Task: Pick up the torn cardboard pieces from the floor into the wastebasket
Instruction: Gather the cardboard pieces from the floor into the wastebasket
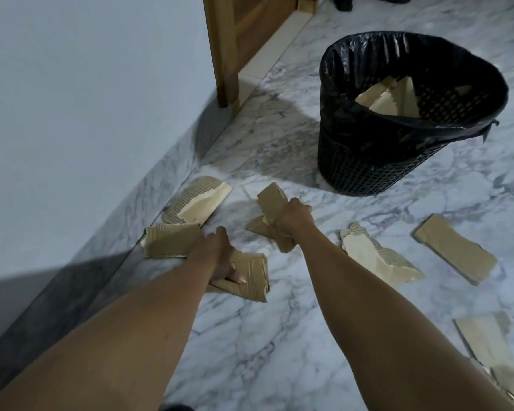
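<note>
Torn brown cardboard pieces lie scattered on the marble floor [250, 336]. My left hand [220, 256] grips a folded cardboard piece [250, 277] and its fingers rest against another piece [169, 241] near the wall. My right hand [294, 218] is shut on a bunch of cardboard strips [270, 200], held just above the floor. The black mesh wastebasket [377, 161], lined with a black bag, stands beyond my right hand with cardboard pieces [389, 99] inside it.
More pieces lie on the floor: a corrugated one [199, 200] by the skirting, a pale one [374, 256], a brown one [454, 247] to the right, and several at the lower right [493, 345]. A white wall [86, 99] runs along the left; a wooden door frame [223, 48] stands behind.
</note>
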Demonstrator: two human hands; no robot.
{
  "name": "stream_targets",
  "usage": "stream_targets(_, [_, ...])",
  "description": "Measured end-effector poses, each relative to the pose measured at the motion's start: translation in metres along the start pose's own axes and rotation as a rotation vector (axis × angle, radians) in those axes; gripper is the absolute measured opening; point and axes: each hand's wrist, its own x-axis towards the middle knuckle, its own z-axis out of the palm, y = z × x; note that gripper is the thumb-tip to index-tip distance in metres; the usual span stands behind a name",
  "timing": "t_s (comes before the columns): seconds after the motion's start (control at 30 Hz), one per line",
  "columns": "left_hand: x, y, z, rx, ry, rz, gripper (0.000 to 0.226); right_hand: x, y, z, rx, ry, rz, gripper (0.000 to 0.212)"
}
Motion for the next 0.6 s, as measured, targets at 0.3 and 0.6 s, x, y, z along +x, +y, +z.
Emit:
stream_targets(0.3, [-0.008, -0.001, -0.025, -0.069, -0.280, 0.073, 0.053, -0.004, -0.011, -0.065, 0.151, 0.041, -0.151, 0.062])
stream_targets(0.6, [0.030, -0.111, -0.028, 0.102, -0.005, -0.097, 0.101, 0.004, -0.002, 0.009, -0.425, -0.127, -0.190, 0.055])
